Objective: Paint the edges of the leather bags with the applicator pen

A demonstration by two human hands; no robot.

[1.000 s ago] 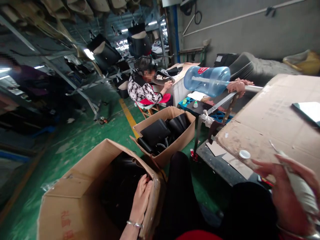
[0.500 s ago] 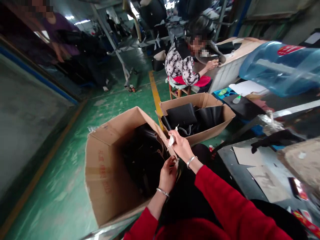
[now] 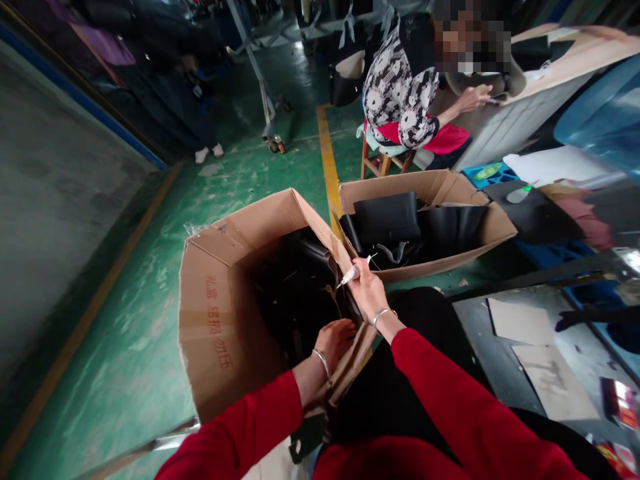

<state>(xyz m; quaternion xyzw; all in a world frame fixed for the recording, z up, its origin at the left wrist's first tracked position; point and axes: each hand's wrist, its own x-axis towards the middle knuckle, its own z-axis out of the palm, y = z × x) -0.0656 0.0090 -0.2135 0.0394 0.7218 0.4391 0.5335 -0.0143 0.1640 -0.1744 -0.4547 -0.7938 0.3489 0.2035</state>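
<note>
My right hand [image 3: 369, 293] is closed on a small white object [image 3: 351, 274] with a thin pointed tip, whose exact kind I cannot make out. It is over the near right wall of a large open cardboard box [image 3: 200, 300]. Just inside that wall, my left hand [image 3: 335, 340] reaches down with its fingers curled together. Its fingertips are partly hidden, and what they grip does not show. Dark sheet-like pieces [image 3: 295, 287] lie in the box, some with brown edges near my hands.
A second cardboard box [image 3: 420, 269] with black folded pieces [image 3: 387, 217] stands beyond. Behind it a co-worker [image 3: 400, 93] in a patterned top sits on a stool. At right are a low surface with cardboard pieces [image 3: 520, 321] and a blue bottle [image 3: 605, 113]. Another person stands at far left.
My left hand has gone from beside my right hand, at the rim, down and inside the large box. The right hand still holds the white object. The view has tilted downward.
</note>
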